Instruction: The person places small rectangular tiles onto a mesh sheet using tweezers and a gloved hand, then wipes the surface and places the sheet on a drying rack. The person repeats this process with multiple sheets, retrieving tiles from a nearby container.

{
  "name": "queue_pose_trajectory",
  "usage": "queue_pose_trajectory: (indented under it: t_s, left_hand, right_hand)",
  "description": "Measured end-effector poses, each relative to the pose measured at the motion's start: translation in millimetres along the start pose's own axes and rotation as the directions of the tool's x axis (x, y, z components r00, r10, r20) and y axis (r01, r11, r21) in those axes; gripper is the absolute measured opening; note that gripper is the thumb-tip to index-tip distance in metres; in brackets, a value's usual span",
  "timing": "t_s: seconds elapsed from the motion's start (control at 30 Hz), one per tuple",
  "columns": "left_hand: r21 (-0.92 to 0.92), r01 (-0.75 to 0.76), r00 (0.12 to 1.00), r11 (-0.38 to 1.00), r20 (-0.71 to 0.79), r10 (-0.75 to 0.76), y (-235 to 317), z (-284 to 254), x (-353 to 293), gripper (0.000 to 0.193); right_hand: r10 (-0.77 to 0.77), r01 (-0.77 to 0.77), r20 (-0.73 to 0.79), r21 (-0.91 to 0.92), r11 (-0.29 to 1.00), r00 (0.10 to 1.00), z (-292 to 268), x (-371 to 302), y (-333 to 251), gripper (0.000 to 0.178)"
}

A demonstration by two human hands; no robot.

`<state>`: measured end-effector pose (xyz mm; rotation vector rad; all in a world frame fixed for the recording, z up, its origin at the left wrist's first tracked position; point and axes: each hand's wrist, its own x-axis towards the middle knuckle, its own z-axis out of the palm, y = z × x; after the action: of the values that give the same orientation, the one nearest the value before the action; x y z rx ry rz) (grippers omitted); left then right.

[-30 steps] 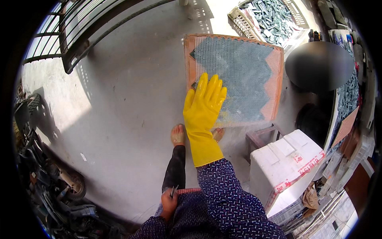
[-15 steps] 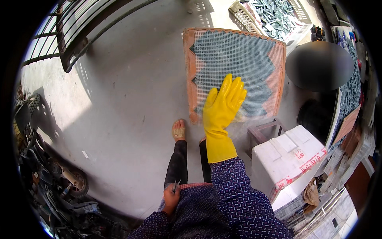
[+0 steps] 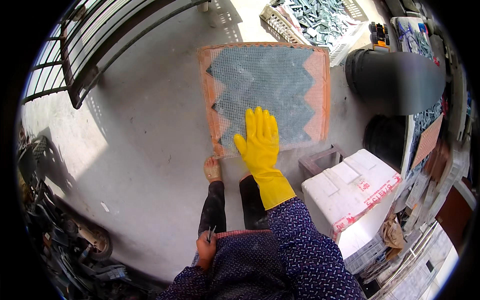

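Observation:
My right hand (image 3: 261, 145), in a yellow rubber glove, lies flat with its fingers stretched over the near part of a mesh-covered panel (image 3: 255, 75). Under the white mesh, grey-green tile pieces form a zigzag pattern within an orange frame (image 3: 326, 95). Down by my lap, my bare left hand (image 3: 205, 247) is closed round a slim metal tool (image 3: 212, 232) that looks like tweezers. Its two thin tips stick up from the fist, and the rest is hidden.
Beyond the panel stands a plastic crate (image 3: 280, 24) of loose tile pieces. To the right are a white foam box (image 3: 345, 187), a small stool (image 3: 310, 165) and a dark bucket (image 3: 362, 75). A metal railing (image 3: 70, 65) rises far left; a motorbike (image 3: 95, 240) stands near left.
My gloved hand has shifted slightly left and nearer across the mesh, its thumb spreading wider. The whole view has shifted, so the panel appears further left. My left hand keeps its hold.

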<state>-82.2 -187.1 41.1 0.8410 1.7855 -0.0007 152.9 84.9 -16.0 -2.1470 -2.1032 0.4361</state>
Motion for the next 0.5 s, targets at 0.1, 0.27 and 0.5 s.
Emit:
queue_pose_trajectory:
  t_s: [0.1, 0.27, 0.5]
  left_hand:
    - [-0.063, -0.021, 1.0, 0.998, -0.023, 0.019, 4.7, 2.7, -1.9, 0.013]
    - [-0.032, -0.057, 0.998, 0.998, -0.034, 0.056, -1.1, 10.5, -3.3, 0.013]
    - [-0.001, -0.03, 0.999, 1.0, -0.023, 0.03, -12.9, 13.1, -5.7, 0.013]
  right_hand:
    - [0.12, -0.124, -0.039, -0.141, 0.982, 0.992, -11.7, -14.8, 41.4, 0.063]
    - [0.179, -0.183, -0.041, -0.177, 0.967, 0.983, -5.8, -4.5, 4.3, 0.067]
    - [0.036, -0.04, -0.038, -0.096, 0.995, 0.999, 19.0, 9.3, -35.7, 0.064]
